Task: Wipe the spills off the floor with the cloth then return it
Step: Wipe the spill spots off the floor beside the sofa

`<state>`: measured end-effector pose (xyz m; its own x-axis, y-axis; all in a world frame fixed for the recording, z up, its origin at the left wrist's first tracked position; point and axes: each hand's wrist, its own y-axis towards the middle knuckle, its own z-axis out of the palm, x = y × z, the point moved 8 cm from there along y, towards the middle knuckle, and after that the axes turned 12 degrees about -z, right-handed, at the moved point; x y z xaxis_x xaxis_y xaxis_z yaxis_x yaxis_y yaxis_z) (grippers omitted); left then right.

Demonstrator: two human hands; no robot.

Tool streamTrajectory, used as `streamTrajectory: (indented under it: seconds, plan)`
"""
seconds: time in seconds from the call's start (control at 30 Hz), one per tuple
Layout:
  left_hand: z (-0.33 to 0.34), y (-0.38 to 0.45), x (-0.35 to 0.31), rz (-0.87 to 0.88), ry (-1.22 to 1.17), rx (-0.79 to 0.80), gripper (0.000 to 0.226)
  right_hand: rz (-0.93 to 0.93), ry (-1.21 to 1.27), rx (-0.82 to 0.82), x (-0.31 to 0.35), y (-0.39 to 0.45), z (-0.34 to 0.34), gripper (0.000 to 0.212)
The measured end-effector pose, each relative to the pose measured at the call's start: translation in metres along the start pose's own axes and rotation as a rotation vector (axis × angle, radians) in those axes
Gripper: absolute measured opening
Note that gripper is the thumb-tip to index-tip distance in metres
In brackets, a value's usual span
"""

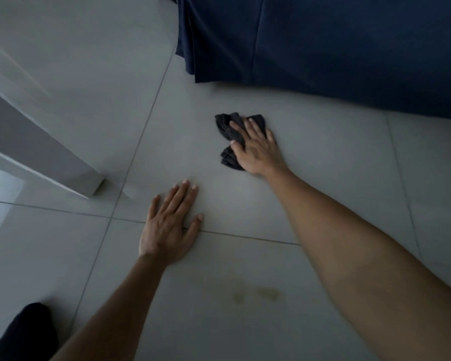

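Observation:
A crumpled dark grey cloth [227,134] lies on the pale grey tiled floor [323,162] a little in front of the blue drape. My right hand [257,148] presses down on it with the fingers curled over its top, arm stretched forward. My left hand [168,225] rests flat on the floor nearer to me, fingers spread, holding nothing. Two faint yellowish spill marks [255,295] show on the tile close to me, between my forearms, well apart from the cloth.
A dark blue fabric drape [323,43] hangs down to the floor across the top right. A white panel or door edge [44,162] juts in from the left. A dark shape [24,332], perhaps my knee, sits at the bottom left.

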<state>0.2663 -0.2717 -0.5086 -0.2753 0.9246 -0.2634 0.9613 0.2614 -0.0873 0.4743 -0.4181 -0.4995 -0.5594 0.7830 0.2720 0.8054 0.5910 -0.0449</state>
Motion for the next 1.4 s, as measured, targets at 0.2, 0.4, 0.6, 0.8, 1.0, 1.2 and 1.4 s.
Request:
streamTrajectory:
  seconds: [0.2, 0.4, 0.6, 0.8, 1.0, 1.2, 1.4]
  plan:
    - [0.0, 0.0, 0.001, -0.004, 0.001, -0.04, 0.064, 0.254, -0.028, 0.002, -0.136, -0.086, -0.024, 0.056]
    - [0.001, 0.001, 0.003, -0.011, 0.014, -0.038, 0.065, 0.476, -0.026, -0.044, -0.236, -0.165, -0.047, 0.058]
    - [0.003, 0.002, 0.003, -0.025, 0.009, -0.021, 0.066, 0.686, -0.046, -0.087, -0.301, -0.237, -0.061, 0.061]
    - [0.008, 0.003, 0.008, -0.002, 0.025, -0.041, 0.063, 0.851, -0.021, -0.102, -0.292, -0.267, -0.053, 0.061]
    - [-0.002, -0.021, 0.002, -0.027, -0.004, 0.02, 0.062, 0.836, 0.027, -0.042, -0.219, -0.268, -0.034, 0.061]
    - [0.004, -0.073, 0.023, -0.08, -0.014, 0.036, 0.059, 0.771, 0.011, -0.033, -0.155, -0.237, -0.018, 0.062]
    - [0.001, -0.071, 0.021, -0.081, -0.037, 0.009, 0.059, 0.682, -0.037, -0.04, -0.105, -0.183, -0.006, 0.063]
